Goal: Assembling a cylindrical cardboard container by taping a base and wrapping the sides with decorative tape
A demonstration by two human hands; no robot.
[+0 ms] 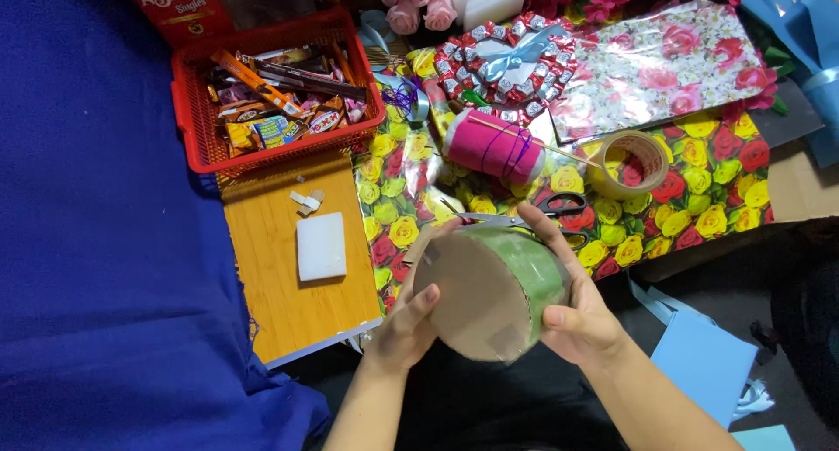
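While both hands close around it, the round box [489, 294] sits tilted between them, its brown cardboard base turned up toward the camera and its green side wall facing right. The left hand [404, 329] cups the box's lower left edge, thumb pressed against the base and fingers curled behind. The right hand [581, 320] grips the green wall from the right, fingers stretched up over the top rim, thumb on the near edge.

Just beyond the right hand's fingertips lie scissors [533, 213] with black handles, on rose-patterned wrapping paper [699, 189]. Farther beyond that hand stands a roll of clear tape [631, 164], and beside it, above the box, a pink spool [489, 145] wound with purple thread, a thin stick across it. Well beyond the spool lies a heart-shaped box [507, 62] ringed with wrapped sweets and tied with a pale blue bow.

Left of the left hand a white foam block [321, 246] lies on a wooden board [280, 302]. Beyond the board stands a red basket [197, 123] of snack packets. Blue cloth [96, 241] covers everything farther left.
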